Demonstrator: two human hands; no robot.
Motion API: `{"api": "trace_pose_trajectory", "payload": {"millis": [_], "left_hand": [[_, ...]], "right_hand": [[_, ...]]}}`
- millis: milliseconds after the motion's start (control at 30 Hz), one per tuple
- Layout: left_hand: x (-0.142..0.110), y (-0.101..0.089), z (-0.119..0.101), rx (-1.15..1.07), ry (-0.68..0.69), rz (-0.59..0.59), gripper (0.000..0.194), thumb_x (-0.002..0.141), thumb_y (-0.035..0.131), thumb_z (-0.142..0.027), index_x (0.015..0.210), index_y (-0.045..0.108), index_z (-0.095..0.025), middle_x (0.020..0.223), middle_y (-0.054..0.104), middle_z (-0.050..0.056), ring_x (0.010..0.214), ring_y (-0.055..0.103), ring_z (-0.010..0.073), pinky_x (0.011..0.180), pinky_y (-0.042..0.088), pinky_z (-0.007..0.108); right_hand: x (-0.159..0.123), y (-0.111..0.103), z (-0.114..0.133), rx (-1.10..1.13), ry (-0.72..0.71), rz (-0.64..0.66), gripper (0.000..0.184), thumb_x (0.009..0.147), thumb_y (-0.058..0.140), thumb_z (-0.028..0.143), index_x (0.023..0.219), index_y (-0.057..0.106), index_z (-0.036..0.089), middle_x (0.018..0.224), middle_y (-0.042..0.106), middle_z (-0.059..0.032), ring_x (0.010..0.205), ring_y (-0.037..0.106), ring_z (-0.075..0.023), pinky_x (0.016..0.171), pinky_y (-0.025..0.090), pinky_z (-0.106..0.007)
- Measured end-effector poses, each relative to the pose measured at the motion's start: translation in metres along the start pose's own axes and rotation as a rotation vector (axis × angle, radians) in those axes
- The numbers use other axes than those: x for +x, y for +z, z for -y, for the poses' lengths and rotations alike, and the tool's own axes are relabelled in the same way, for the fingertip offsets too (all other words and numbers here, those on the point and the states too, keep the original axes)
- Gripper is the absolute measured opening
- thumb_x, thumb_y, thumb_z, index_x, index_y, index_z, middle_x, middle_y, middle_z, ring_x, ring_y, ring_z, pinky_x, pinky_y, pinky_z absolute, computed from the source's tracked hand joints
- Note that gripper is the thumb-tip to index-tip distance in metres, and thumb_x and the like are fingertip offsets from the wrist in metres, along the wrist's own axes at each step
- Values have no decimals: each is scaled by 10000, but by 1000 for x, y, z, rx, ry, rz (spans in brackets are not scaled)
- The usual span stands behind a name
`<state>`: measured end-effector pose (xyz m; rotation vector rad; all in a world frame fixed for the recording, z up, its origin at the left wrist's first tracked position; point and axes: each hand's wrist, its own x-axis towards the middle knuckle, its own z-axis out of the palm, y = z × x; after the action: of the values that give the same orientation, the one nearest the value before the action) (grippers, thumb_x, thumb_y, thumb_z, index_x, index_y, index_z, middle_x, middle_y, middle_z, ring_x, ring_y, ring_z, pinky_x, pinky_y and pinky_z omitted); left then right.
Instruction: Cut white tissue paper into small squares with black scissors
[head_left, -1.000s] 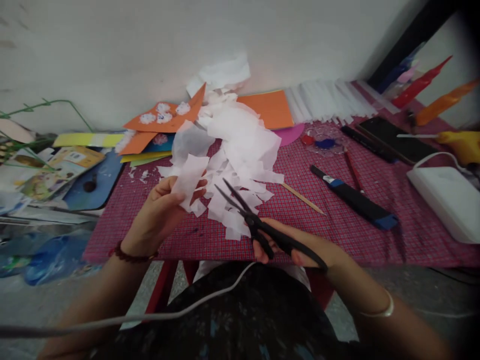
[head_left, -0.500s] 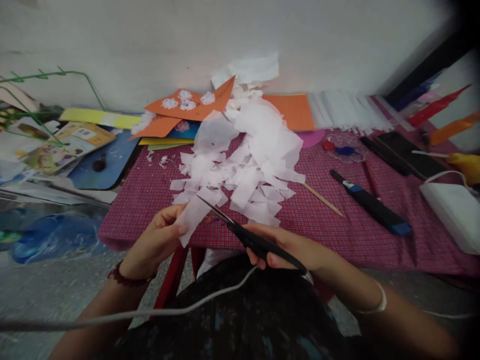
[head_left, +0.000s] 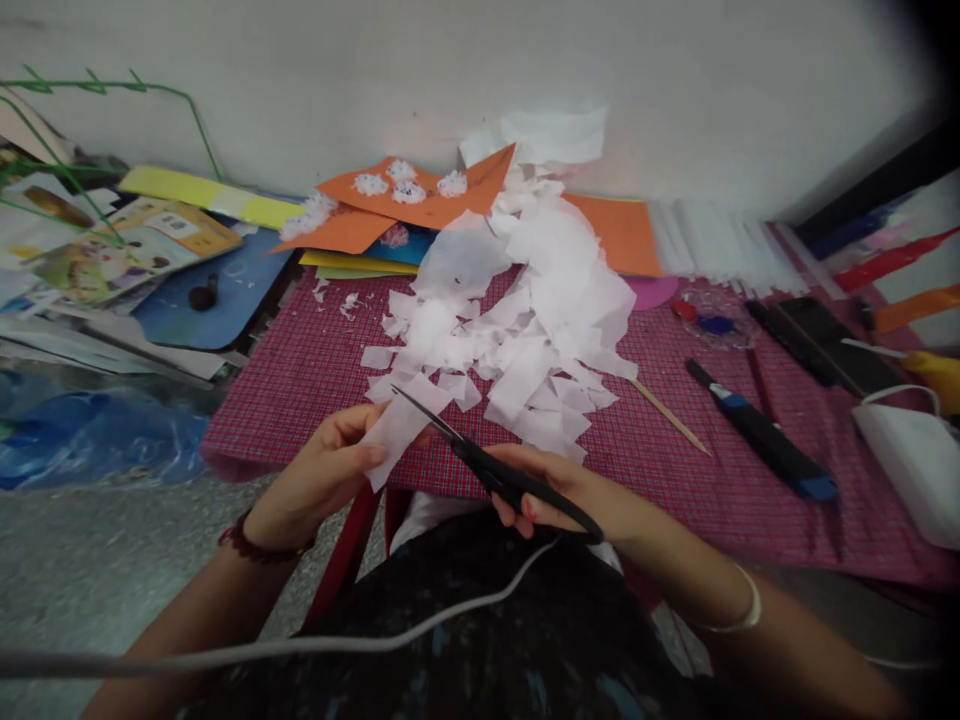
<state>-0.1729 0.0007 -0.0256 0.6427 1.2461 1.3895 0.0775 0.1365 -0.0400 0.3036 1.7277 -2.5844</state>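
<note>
Between thumb and fingers, my left hand point(head_left: 341, 455) pinches a strip of thin white paper point(head_left: 397, 430) at its lower left end. My right hand point(head_left: 544, 490) is closed around the handles of black-handled scissors point(head_left: 480, 460). The blades point up and left and lie across the strip, near my left fingertips; whether they are parted I cannot tell. Just beyond both hands, a heap of white paper pieces point(head_left: 517, 370) covers the middle of the table, small cuttings in front and larger crumpled sheets point(head_left: 562, 260) behind.
The table has a red checked cloth point(head_left: 300, 390). To the right lie a wooden stick point(head_left: 675, 415), a utility knife point(head_left: 765, 430), a dark phone point(head_left: 840, 340) and a white box-like object point(head_left: 911, 465). Orange sheets point(head_left: 427, 200) with white tufts rest at the back. A white cable point(head_left: 375, 640) crosses my lap.
My view has shifted, so the table's things sit further right in the picture. Both hands keep their holds; the scissors stay across the paper strip with little visible change.
</note>
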Motion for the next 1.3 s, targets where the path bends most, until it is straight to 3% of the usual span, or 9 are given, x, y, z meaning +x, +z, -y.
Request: {"api": "trace_pose_trajectory", "payload": {"millis": [133, 267, 500, 700, 800, 967, 1133, 1300], "left_hand": [[2, 0, 0, -17, -24, -7, 310, 619, 935, -388, 667, 708, -181, 760, 721, 53, 730, 669, 185, 762, 531, 296], [8, 0, -2, -23, -42, -55, 305, 610, 940, -361, 703, 726, -165, 859, 740, 69, 751, 668, 171, 658, 513, 241], [20, -3, 4, 3, -130, -140, 283, 653, 898, -338, 750, 705, -155, 603, 617, -1, 490, 505, 81, 471, 387, 173], [23, -8, -4, -49, -11, -272, 205, 632, 844, -261, 723, 679, -181, 615, 625, -2, 521, 553, 110, 501, 460, 205], [24, -10, -12, -131, 63, -339, 196, 617, 850, -230, 688, 672, -188, 673, 660, -1, 563, 577, 116, 544, 496, 220], [25, -5, -11, -169, 10, -270, 266, 588, 914, -264, 697, 696, -158, 631, 654, 3, 529, 574, 97, 523, 482, 190], [25, 1, 2, -123, -42, -148, 273, 664, 904, -323, 692, 698, -145, 635, 657, 15, 532, 585, 105, 525, 485, 201], [28, 0, 7, -122, -69, -138, 247, 660, 878, -275, 668, 659, -161, 635, 644, 2, 535, 570, 103, 519, 456, 200]], "right_hand": [[1, 4, 0, 10, 65, -81, 719, 867, 746, 605, 1386, 542, 152, 797, 573, 27, 575, 493, -55, 484, 357, -192], [3, 3, -2, 15, 80, -144, 672, 881, 723, 612, 1335, 558, 144, 780, 581, 25, 539, 489, -52, 450, 316, -195], [4, -8, -3, -82, 63, -63, 750, 864, 708, 669, 1339, 500, 127, 896, 595, -21, 639, 546, -82, 550, 392, -230], [2, -12, 3, -56, -4, -12, 742, 827, 627, 801, 1212, 587, 168, 968, 602, -52, 789, 563, -150, 705, 461, -296], [2, -11, 9, -115, 27, 1, 722, 830, 595, 823, 1169, 609, 185, 965, 603, -48, 805, 554, -157, 703, 449, -295], [5, -9, 9, -81, 84, 36, 750, 776, 713, 774, 1184, 586, 158, 910, 592, -30, 725, 536, -126, 630, 411, -264], [10, -9, 4, -44, 105, -5, 689, 795, 743, 712, 1186, 582, 169, 901, 592, -22, 686, 542, -114, 593, 395, -261], [11, -9, 6, -78, 117, -26, 681, 831, 732, 674, 1248, 570, 161, 869, 588, -14, 643, 519, -101, 566, 368, -260]]}}
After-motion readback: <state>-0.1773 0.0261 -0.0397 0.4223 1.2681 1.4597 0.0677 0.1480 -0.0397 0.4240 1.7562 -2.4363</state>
